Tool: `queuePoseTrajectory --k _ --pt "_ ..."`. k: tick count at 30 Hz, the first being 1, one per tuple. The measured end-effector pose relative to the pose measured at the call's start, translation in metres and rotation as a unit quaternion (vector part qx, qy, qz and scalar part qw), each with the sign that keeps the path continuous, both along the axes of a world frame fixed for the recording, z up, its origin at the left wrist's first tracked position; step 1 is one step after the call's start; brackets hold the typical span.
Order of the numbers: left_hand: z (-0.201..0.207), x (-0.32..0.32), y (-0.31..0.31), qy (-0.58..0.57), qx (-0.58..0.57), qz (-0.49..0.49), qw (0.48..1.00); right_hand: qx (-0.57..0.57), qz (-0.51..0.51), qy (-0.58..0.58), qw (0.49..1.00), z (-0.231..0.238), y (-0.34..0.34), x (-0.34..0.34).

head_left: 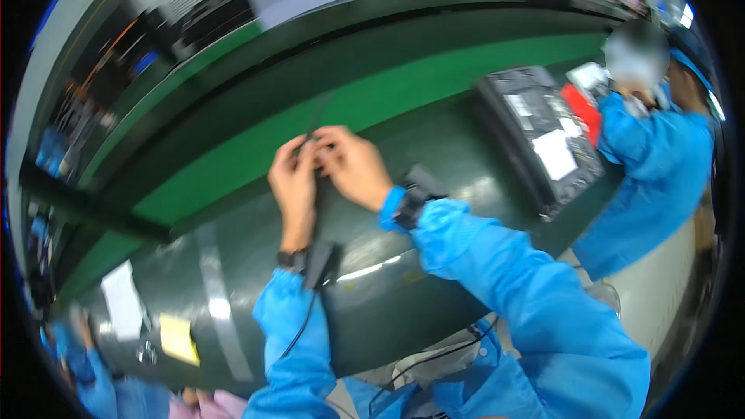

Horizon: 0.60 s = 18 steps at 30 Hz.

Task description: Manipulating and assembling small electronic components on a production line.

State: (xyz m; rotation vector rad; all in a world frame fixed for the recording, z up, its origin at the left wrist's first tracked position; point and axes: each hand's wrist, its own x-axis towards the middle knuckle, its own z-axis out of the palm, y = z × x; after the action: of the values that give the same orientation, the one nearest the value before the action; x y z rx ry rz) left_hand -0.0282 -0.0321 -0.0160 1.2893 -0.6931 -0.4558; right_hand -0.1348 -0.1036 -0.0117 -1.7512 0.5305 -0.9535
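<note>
Left hand [293, 178] and right hand [353, 163] together over the dark green belt [434, 155], fingertips pinching a thin dark strip [317, 120] (blurred; kind unclear). Open dark device [539, 136] lies well apart, right.
</note>
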Motion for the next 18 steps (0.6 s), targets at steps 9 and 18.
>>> queuePoseTrajectory --k 9,18 --pt "0.001 0.008 0.006 0.029 -0.031 -0.034 0.999 -0.04 -0.017 -0.005 0.999 0.01 0.008 0.008" --pt "0.005 0.004 0.006 0.002 -0.006 -0.024 1.0 -0.08 -0.03 0.019 0.996 0.01 0.006 0.002"
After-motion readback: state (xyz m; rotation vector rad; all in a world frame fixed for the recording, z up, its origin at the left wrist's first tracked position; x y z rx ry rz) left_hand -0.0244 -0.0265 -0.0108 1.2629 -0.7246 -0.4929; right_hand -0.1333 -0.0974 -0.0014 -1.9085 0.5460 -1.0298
